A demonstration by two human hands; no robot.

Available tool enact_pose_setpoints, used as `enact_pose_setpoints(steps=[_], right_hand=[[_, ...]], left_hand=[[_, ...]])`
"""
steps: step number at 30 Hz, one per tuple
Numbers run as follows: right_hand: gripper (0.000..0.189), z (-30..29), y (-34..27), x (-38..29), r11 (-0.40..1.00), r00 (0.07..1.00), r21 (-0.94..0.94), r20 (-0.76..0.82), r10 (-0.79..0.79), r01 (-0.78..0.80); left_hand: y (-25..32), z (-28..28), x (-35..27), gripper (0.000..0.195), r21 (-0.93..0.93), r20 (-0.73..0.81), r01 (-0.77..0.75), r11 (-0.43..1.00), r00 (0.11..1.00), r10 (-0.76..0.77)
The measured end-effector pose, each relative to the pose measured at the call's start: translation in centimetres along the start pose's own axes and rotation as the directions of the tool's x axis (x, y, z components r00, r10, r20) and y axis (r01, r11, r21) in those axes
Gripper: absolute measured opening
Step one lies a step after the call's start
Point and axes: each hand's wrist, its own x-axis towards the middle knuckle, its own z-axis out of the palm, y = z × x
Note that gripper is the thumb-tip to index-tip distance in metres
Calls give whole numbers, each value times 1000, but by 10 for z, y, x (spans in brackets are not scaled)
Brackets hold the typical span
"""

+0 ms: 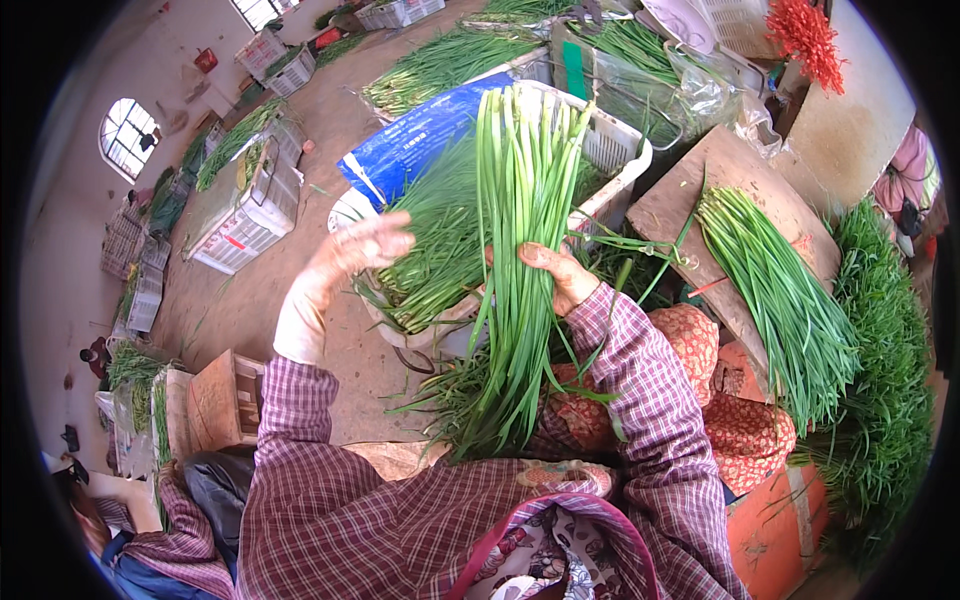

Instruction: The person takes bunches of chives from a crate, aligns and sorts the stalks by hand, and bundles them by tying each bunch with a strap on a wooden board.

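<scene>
My right hand (559, 274) grips a thick bunch of garlic chives (525, 195) around its middle, thumb across the front. The pale stem ends point up and away, and the green leaves hang down towards my lap. To the left, my left hand (367, 244) is raised with fingers spread and nothing in it, slightly blurred. It hovers by the near left side of a white plastic crate (615, 180). Loose chives (435, 247) fill that crate, and a blue printed plastic sack (420, 142) drapes over its far left rim.
On my right, another bunch of chives (780, 292) lies on a wooden board (675, 180). Beyond it is a large green heap (877, 360). Red ties (806, 41) hang at upper right. White crates (244, 214) stand on the floor at left. A person's sleeve (180, 532) shows at lower left.
</scene>
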Motion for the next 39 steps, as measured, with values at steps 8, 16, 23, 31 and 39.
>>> enact_pose_setpoints(steps=[8,16,23,31,39], right_hand=[[69,43,-1,8,972,976,-134,72,205,-194],[74,39,2,-8,964,970,-215,151,193,-158],[67,35,-43,-9,828,976,-531,-7,-219,182],[17,83,-102,3,-397,699,-890,431,-571,224],[23,89,-127,19,-583,704,-799,499,-505,149]], left_hand=[[29,35,71,81,-694,23,-233,682,939,344],[32,74,88,91,-873,78,-152,463,895,440],[31,80,82,86,-844,96,-116,523,928,361],[52,87,79,69,-784,71,-155,601,940,335],[53,71,90,49,-800,112,-51,598,966,232]])
